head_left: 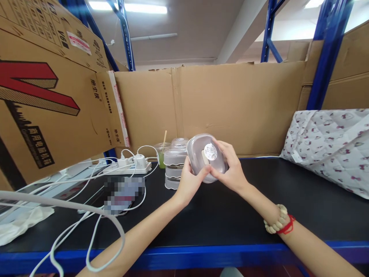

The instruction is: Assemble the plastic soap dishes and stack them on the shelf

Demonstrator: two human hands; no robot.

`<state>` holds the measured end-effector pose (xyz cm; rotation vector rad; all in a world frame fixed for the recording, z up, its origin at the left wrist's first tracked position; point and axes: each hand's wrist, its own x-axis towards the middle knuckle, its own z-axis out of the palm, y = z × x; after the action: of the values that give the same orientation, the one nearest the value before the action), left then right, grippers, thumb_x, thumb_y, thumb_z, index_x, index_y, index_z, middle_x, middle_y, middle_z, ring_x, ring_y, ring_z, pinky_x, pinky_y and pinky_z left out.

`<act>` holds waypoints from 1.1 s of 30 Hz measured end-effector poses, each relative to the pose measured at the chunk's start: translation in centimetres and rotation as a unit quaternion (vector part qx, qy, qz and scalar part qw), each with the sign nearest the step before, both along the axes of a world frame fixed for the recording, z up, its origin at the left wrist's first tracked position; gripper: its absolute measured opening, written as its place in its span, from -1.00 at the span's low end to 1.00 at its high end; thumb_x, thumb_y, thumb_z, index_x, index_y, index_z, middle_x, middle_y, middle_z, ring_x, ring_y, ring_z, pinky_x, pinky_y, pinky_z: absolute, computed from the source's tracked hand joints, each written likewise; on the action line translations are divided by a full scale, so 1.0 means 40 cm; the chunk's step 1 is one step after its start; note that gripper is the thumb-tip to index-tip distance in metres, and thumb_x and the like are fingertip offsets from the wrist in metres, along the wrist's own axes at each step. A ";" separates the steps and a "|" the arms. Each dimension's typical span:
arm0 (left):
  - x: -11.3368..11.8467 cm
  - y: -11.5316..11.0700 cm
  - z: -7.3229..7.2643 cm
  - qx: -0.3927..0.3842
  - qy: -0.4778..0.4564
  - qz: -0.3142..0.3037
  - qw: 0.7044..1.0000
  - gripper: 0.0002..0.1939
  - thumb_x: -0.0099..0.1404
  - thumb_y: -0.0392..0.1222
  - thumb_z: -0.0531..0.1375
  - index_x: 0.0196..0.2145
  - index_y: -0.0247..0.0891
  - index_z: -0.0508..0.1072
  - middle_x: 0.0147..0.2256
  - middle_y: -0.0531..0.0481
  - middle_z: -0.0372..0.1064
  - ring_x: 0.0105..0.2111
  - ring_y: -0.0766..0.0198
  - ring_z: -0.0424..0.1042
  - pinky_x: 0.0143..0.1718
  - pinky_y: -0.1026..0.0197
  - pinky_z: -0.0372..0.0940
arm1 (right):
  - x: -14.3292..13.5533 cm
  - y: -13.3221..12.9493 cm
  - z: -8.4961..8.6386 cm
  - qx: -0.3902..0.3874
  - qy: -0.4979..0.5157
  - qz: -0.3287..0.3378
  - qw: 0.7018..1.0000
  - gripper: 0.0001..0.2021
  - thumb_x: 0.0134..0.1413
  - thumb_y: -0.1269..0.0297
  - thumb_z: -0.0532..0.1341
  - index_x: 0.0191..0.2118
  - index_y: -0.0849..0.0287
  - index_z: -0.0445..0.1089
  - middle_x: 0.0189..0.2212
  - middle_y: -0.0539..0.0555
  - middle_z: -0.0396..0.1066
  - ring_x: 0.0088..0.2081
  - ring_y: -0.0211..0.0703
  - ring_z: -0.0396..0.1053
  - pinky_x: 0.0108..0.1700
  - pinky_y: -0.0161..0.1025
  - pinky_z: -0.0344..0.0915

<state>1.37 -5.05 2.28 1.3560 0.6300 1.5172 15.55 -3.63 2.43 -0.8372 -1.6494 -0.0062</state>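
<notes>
A clear, rounded-square plastic container (pixel 197 148) with a round white label is held up above the black tabletop, tilted so its labelled face shows. My left hand (pixel 191 181) grips its lower left edge, thumb on the front. Around the right edge wraps my right hand (pixel 230 165), its thumb meeting the left one near the bottom. Something pale shows beside the label; I cannot make out what it is. Just behind and left of my hands stands a stack of similar containers (pixel 172 171), partly hidden by the held one.
A cup of green drink (pixel 161 159) with a straw stands behind the stack. To the left lie a power strip (pixel 138 165), a blurred-out device (pixel 122 196) and loose white cables. A quilted white cloth (pixel 331 146) is at right. Cardboard (pixel 230 100) walls the back.
</notes>
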 end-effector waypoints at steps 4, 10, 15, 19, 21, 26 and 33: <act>-0.004 0.002 0.006 -0.102 -0.044 -0.078 0.991 -0.40 0.15 0.28 0.10 -0.01 -0.17 0.38 0.00 -0.11 0.38 -0.03 0.05 0.38 -0.11 0.09 0.35 | 0.004 -0.001 -0.003 0.013 -0.058 -0.003 0.998 -0.15 -0.30 -0.17 0.26 0.19 0.02 0.12 0.13 0.10 0.11 0.14 -0.06 0.17 0.09 -0.06 0.30; -0.009 0.008 0.010 -0.109 -0.041 -0.070 0.991 -0.50 0.19 0.21 0.10 -0.03 -0.13 0.41 -0.06 -0.05 0.42 -0.10 0.11 0.41 -0.18 0.13 0.38 | -0.013 -0.019 -0.007 0.021 -0.087 -0.070 0.994 -0.19 -0.34 -0.06 0.31 0.16 -0.06 0.16 0.20 0.05 0.02 0.12 0.00 0.21 -0.04 -0.06 0.39; -0.008 0.005 0.014 -0.092 -0.047 -0.048 0.993 -0.48 0.14 0.20 0.17 0.00 -0.07 0.38 -0.05 -0.03 0.41 -0.12 0.11 0.42 -0.20 0.14 0.38 | -0.020 -0.016 -0.013 0.042 -0.044 -0.045 0.997 -0.35 -0.22 0.00 0.26 0.09 -0.03 0.25 0.17 0.05 0.07 0.17 -0.05 0.15 0.09 -0.02 0.31; -0.011 0.005 0.015 -0.134 -0.022 -0.091 0.987 -0.41 0.14 0.28 0.11 0.04 -0.06 0.36 -0.06 -0.05 0.42 -0.10 0.09 0.42 -0.16 0.11 0.36 | -0.018 -0.008 -0.016 0.050 -0.023 0.005 0.998 -0.39 -0.18 0.01 0.23 0.08 0.03 0.28 0.14 0.09 0.12 0.18 -0.08 0.15 0.13 -0.06 0.29; -0.013 0.007 0.012 -0.162 -0.008 -0.118 0.980 -0.35 0.14 0.36 0.01 0.00 -0.11 0.40 -0.08 -0.08 0.43 -0.07 0.06 0.40 -0.11 0.09 0.34 | -0.018 -0.007 -0.018 0.056 -0.034 0.033 0.997 -0.39 -0.19 0.01 0.24 0.07 0.04 0.29 0.14 0.09 0.13 0.18 -0.09 0.15 0.14 -0.08 0.28; -0.011 0.005 0.007 -0.162 -0.017 -0.123 0.979 -0.29 0.15 0.41 -0.08 0.01 -0.11 0.40 -0.04 -0.10 0.42 0.01 0.03 0.35 -0.02 0.04 0.28 | -0.017 -0.009 -0.020 0.045 -0.046 0.039 0.997 -0.38 -0.20 -0.01 0.24 0.07 0.04 0.30 0.14 0.08 0.13 0.17 -0.08 0.16 0.13 -0.07 0.28; -0.011 0.001 0.013 -0.162 -0.045 -0.113 0.979 -0.29 0.15 0.42 -0.11 -0.03 -0.11 0.42 -0.04 -0.08 0.42 -0.01 0.04 0.37 -0.01 0.06 0.28 | -0.021 -0.015 -0.014 0.070 -0.055 0.027 0.996 -0.38 -0.23 -0.01 0.28 0.06 -0.02 0.31 0.16 0.04 0.11 0.18 -0.08 0.16 0.13 -0.06 0.29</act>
<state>0.94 -5.00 2.81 1.0646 0.6141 1.2256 14.70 -4.22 1.88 -0.6958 -1.7532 -0.1295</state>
